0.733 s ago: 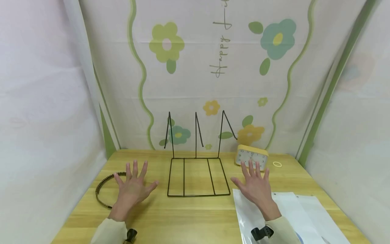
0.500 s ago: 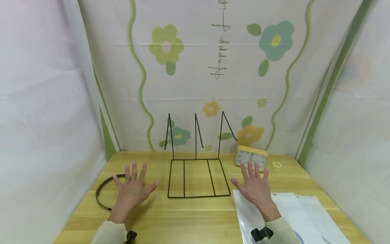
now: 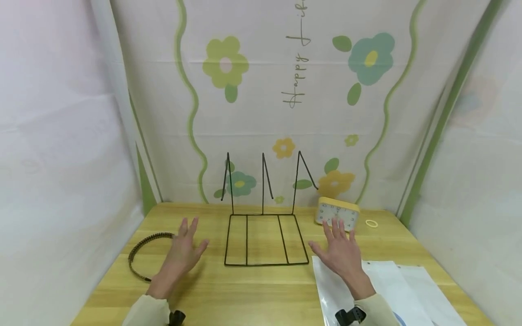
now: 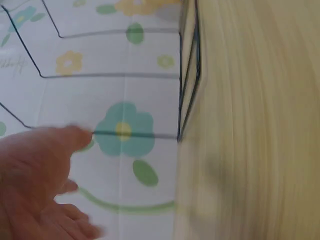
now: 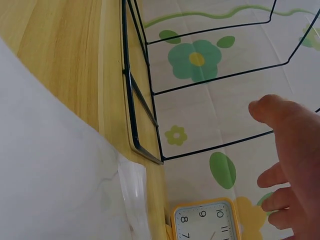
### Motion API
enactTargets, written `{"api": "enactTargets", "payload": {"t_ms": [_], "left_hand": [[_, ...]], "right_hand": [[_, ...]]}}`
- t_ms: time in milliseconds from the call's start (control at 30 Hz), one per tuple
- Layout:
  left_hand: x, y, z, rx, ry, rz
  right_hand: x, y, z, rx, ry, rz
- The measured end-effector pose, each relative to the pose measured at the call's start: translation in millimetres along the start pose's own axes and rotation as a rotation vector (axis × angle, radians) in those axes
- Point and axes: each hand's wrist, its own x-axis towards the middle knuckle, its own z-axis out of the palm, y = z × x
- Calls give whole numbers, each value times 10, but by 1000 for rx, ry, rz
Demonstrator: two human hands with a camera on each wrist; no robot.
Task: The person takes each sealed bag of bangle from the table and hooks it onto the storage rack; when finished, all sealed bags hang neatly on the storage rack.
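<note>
We list, at the middle of the wooden worktop [image 3: 261,290], one black wire rack [image 3: 265,240]: a flat rectangular base with two cross-bars and three bent uprights rising at its far edge against the flowered backdrop [image 3: 285,90]. Left hand [image 3: 183,253]: grip wide and holding nothing, fingers straight, poised just above the worktop to the left of the rack and apart from it; against the frames of half a second ago it has turned more edge-on and drawn slightly nearer the rack's left side. Right hand [image 3: 340,251]: grip likewise wide and empty, fingers spread, over the near corner of the white plastic pouches [image 3: 391,285], just beside the rack's right edge and not touching it; it has shifted only a little. We judge from this small inward drift that the hands are closing on the rack from both sides, with no contact made yet. The wrist views agree: each shows an open palm with the rack's wires beyond it, the left one blurred. Also entered: one dark headband [image 3: 142,253] lying flat to the left of the left hand; one yellow alarm clock [image 3: 337,213] standing beyond the right hand's fingertips; one small pale ring [image 3: 371,223] to the right of the clock.
</note>
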Motion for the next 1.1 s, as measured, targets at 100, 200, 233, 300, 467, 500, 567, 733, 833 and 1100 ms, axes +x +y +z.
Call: {"api": "enactTargets", "payload": {"t_ms": [100,200,233,300,467,500,567,733,833,1100], "left_hand": [[32,93,90,-192,30,-5],[55,171,217,-342,-20,-53],[51,190,254,-373,-37,-70],[34,209,326,-411,-70,-114],[-13,183,472,-383,-64,-169],[-17,178,496,-382,-62,-176],[-17,172,544,-378,-59,-170],[-13,208,615,-370,-64,-161],[-8,249,627,-360,-65,-172],[4,324,659,-311,-81,-197]], "right_hand": [[38,-20,-56,79,42,45],[71,-31,-136,194,-48,123],[72,-26,-164,232,-116,150],[77,5,-209,265,-252,181],[60,257,-236,246,-433,243],[52,331,-230,232,-442,261],[26,484,-211,201,-463,301],[-47,758,-190,159,-551,365],[-79,820,-172,169,-575,395],[-122,865,-100,193,-596,471]]}}
